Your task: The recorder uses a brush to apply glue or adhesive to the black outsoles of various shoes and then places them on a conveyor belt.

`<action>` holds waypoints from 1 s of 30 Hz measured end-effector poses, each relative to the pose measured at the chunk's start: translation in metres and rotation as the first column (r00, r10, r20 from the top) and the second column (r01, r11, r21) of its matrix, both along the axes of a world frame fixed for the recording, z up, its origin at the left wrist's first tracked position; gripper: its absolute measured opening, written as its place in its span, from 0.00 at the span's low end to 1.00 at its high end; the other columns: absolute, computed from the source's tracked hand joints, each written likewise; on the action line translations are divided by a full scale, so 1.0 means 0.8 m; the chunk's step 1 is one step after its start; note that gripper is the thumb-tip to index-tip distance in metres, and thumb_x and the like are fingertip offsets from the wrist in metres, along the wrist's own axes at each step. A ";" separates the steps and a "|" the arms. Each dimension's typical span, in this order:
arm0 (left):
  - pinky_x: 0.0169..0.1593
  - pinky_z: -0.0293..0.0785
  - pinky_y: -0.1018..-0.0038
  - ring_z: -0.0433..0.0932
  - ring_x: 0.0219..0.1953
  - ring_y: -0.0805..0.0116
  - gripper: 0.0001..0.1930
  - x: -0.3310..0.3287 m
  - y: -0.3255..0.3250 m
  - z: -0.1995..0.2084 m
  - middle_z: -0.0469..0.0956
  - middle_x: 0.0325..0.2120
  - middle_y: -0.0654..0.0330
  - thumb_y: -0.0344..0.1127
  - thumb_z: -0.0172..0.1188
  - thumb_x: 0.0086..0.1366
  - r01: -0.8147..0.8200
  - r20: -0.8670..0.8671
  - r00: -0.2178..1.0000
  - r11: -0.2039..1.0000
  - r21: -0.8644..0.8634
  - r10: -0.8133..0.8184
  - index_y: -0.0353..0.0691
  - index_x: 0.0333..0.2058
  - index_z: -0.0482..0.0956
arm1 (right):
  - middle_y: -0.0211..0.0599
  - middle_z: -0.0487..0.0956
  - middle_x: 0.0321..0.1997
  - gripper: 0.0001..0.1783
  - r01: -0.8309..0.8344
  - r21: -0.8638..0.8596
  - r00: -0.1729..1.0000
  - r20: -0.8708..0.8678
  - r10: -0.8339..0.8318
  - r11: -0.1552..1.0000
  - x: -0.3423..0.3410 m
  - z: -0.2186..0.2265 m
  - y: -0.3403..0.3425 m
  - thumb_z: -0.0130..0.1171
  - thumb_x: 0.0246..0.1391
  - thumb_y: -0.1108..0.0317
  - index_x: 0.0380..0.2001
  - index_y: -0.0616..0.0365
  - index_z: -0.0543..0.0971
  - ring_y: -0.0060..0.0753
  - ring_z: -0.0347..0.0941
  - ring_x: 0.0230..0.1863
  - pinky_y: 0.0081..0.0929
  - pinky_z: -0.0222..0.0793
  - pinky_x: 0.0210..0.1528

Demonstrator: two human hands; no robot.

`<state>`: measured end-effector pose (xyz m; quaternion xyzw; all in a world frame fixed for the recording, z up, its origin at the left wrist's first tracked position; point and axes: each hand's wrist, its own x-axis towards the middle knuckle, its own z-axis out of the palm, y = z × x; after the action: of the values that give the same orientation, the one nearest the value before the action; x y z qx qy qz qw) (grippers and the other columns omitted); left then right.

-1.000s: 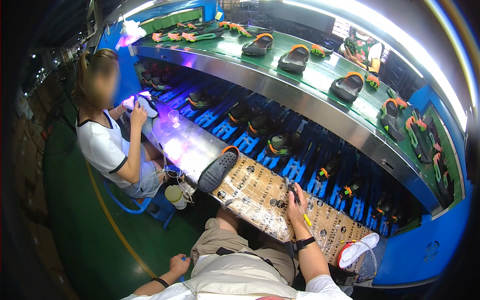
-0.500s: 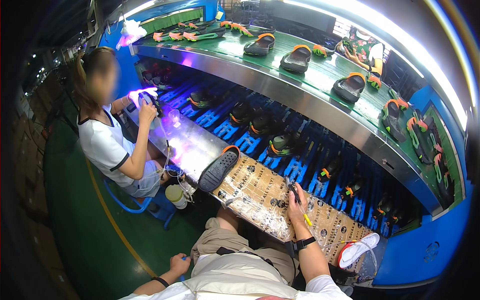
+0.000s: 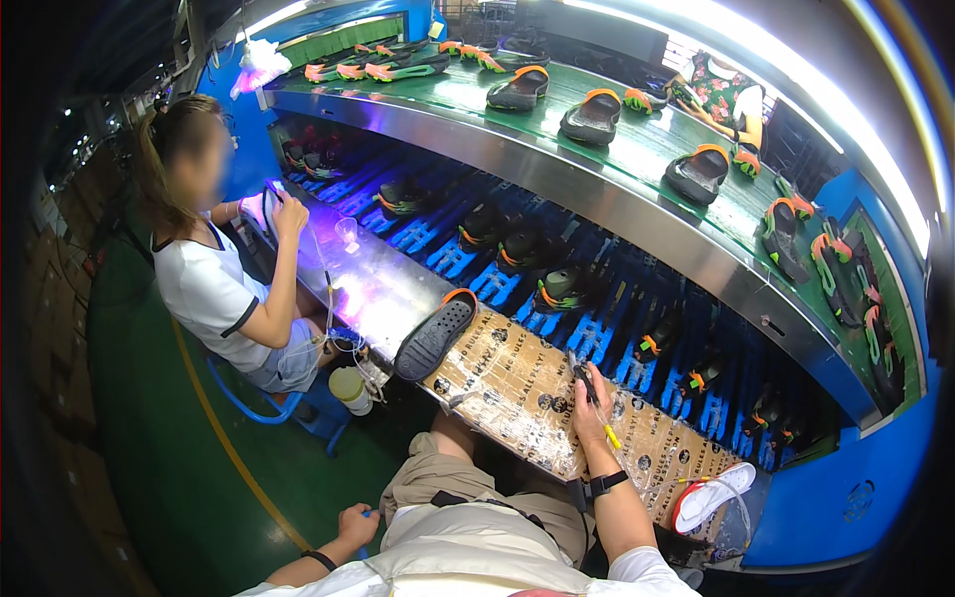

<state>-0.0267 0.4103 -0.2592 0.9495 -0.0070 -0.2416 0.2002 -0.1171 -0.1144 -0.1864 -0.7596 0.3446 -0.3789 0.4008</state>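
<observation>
Shifted slightly rightward since the earlier frame: shoes [image 3: 590,118] on the top belt [image 3: 642,141]; drawn back nearer the body: co-worker's hands [image 3: 289,215]. Nearest, left hand [image 3: 356,525], curled low beside the lap at something blue [image 3: 371,515]; gripping or merely touching, cannot tell. Next, right hand [image 3: 589,400], narrow round a black pen-like tool [image 3: 581,374], over the bench [image 3: 393,286], probably pinched so for fine control; tool tip pointing away, apart from any shoe. At the right end, white-and-red shoe [image 3: 708,500]. Under the tool, printed brown cover [image 3: 517,400], presumably shielding the bench top. At the cover's left end, dark clog [image 3: 435,338], sole up, likely parked clear of the working hand. Below, pale bucket [image 3: 359,404], contents unclear. Farther, clear cup [image 3: 346,231], contents too small to tell. Beyond, blue-slatted rack [image 3: 497,287], bearing spaced-out dark clogs [image 3: 559,288].
</observation>
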 end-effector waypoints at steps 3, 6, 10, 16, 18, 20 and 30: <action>0.56 0.80 0.61 0.86 0.47 0.48 0.22 0.002 -0.004 0.004 0.87 0.41 0.45 0.48 0.67 0.60 -0.004 -0.011 1.000 1.000 -0.003 0.004 0.39 0.46 0.88 | 0.49 0.86 0.45 0.26 -0.005 0.000 1.000 0.009 0.005 1.000 0.000 -0.007 -0.005 0.62 0.64 0.61 0.64 0.53 0.77 0.48 0.84 0.47 0.39 0.76 0.53; 0.55 0.80 0.61 0.86 0.47 0.48 0.21 0.002 -0.002 0.001 0.87 0.41 0.45 0.48 0.67 0.60 -0.010 -0.020 1.000 1.000 -0.008 0.010 0.39 0.46 0.88 | 0.49 0.86 0.45 0.26 -0.013 0.000 1.000 0.011 0.013 1.000 0.001 -0.008 -0.006 0.62 0.64 0.61 0.64 0.53 0.77 0.48 0.83 0.46 0.39 0.76 0.53; 0.55 0.81 0.61 0.86 0.46 0.48 0.22 0.000 -0.003 0.001 0.87 0.41 0.45 0.48 0.67 0.60 0.011 0.010 1.000 1.000 -0.005 -0.011 0.39 0.46 0.88 | 0.49 0.86 0.45 0.26 -0.012 0.007 1.000 0.000 0.012 1.000 0.001 -0.008 -0.005 0.61 0.64 0.61 0.64 0.54 0.77 0.48 0.83 0.46 0.39 0.75 0.53; 0.55 0.81 0.61 0.86 0.46 0.48 0.22 -0.001 -0.006 0.006 0.87 0.41 0.45 0.48 0.66 0.59 0.017 0.011 1.000 1.000 0.000 -0.017 0.39 0.46 0.88 | 0.48 0.86 0.45 0.26 -0.007 -0.028 1.000 0.025 0.008 1.000 0.001 -0.012 -0.007 0.61 0.64 0.60 0.64 0.53 0.77 0.46 0.84 0.46 0.39 0.76 0.52; 0.55 0.81 0.61 0.86 0.46 0.48 0.22 -0.002 -0.007 0.005 0.87 0.41 0.45 0.48 0.66 0.59 0.018 0.010 1.000 1.000 0.001 -0.018 0.39 0.46 0.88 | 0.48 0.86 0.45 0.26 -0.009 -0.025 1.000 0.024 0.009 1.000 0.001 -0.011 -0.007 0.61 0.64 0.60 0.64 0.53 0.77 0.46 0.84 0.46 0.38 0.76 0.52; 0.55 0.81 0.61 0.86 0.46 0.48 0.22 -0.001 -0.005 0.002 0.87 0.41 0.45 0.48 0.66 0.59 0.020 0.009 1.000 1.000 0.004 -0.020 0.39 0.46 0.88 | 0.48 0.86 0.46 0.26 -0.010 -0.022 1.000 0.023 0.010 1.000 0.001 -0.009 -0.006 0.61 0.64 0.60 0.64 0.54 0.77 0.46 0.84 0.46 0.38 0.76 0.52; 0.56 0.80 0.61 0.85 0.49 0.47 0.23 -0.001 -0.004 0.001 0.86 0.43 0.45 0.50 0.66 0.59 0.016 0.013 1.000 1.000 -0.002 -0.016 0.40 0.47 0.87 | 0.46 0.86 0.45 0.26 -0.011 -0.042 1.000 0.028 0.012 0.999 0.003 -0.003 -0.003 0.61 0.64 0.60 0.64 0.53 0.77 0.44 0.83 0.46 0.37 0.75 0.51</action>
<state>-0.0276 0.4069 -0.2584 0.9507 -0.0160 -0.2372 0.1990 -0.1146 -0.1168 -0.1891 -0.7643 0.3265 -0.3946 0.3918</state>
